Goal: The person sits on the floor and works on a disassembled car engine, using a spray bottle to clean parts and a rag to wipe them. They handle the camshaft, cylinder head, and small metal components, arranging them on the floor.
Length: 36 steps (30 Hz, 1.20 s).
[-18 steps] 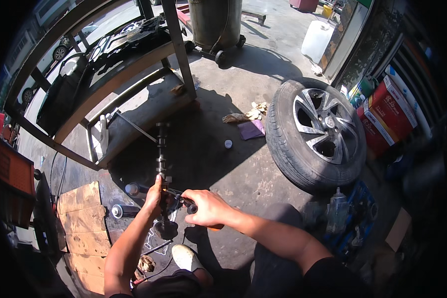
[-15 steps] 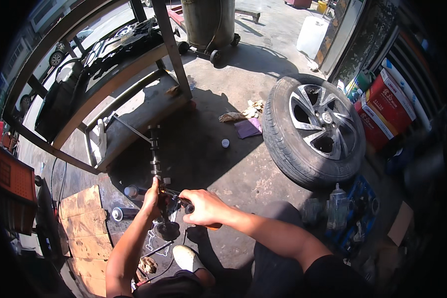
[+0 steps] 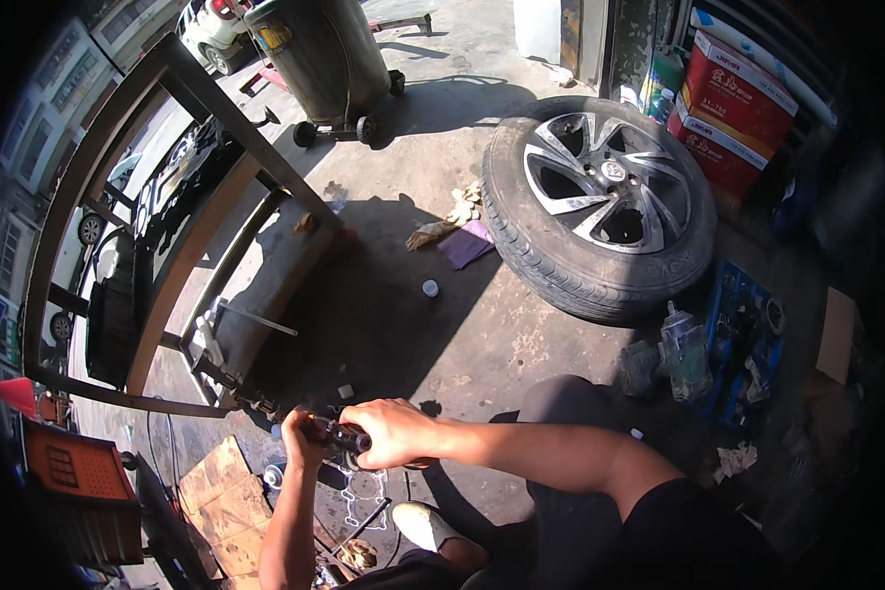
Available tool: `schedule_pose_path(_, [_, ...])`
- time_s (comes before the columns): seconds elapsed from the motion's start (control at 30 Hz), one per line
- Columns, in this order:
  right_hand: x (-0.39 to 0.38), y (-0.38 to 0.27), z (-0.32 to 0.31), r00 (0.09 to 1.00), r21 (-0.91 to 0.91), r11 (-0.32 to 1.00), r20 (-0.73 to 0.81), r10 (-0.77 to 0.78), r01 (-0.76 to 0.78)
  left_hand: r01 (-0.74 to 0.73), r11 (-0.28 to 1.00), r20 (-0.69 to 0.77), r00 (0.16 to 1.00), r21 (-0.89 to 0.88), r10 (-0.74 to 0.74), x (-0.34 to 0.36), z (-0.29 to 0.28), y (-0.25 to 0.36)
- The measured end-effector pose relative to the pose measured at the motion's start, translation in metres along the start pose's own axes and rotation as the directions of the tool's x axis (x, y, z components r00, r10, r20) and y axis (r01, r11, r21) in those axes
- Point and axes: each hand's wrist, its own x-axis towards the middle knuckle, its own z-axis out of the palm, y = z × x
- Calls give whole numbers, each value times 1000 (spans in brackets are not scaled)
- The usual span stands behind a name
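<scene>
My left hand (image 3: 303, 439) is closed around a dark metal shaft with lobes (image 3: 258, 401), which slants toward the upper left. Just to its right, my right hand (image 3: 393, 431) grips a dark cylindrical tool (image 3: 351, 440) against the shaft; exactly where they join is hidden by my fingers. Below my hands on the concrete are a pale thin gasket (image 3: 359, 501), a spray can (image 3: 273, 476) and some cables. My white shoe (image 3: 421, 524) shows at the bottom.
A steel rack (image 3: 147, 334) stands left; an orange case (image 3: 74, 467) and cardboard (image 3: 211, 492) lie below it. A wheel (image 3: 511, 226) lies right, near red cartons (image 3: 723, 93) and a blue toolkit (image 3: 733, 324). A wheeled drum (image 3: 320, 69) stands behind; a parked car (image 3: 216, 34) is beyond.
The shaft has swung from pointing straight away from me to slanting up-left. Both hands have turned with it and sit slightly higher in view. The head camera's view has shifted and rotated.
</scene>
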Motion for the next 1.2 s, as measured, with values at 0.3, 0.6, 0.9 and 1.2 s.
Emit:
schedule_pose_path(0.3, [-3, -12, -9, 1000, 230, 973, 28, -15, 8, -136, 978, 518, 832, -157, 199, -11, 6, 39])
schedule_pose_path(0.6, [8, -10, -8, 995, 416, 909, 88, -51, 10, -128, 968, 490, 843, -214, 220, -24, 12, 51])
schedule_pose_path(0.9, [-2, -16, -18, 988, 479, 869, 138, 69, -127, -151, 971, 547, 805, -183, 229, -13, 8, 37])
schedule_pose_path(1.2, [1, 15, -15, 979, 298, 933, 96, 181, -202, -125, 992, 433, 895, 8, 109, 13, 3, -6])
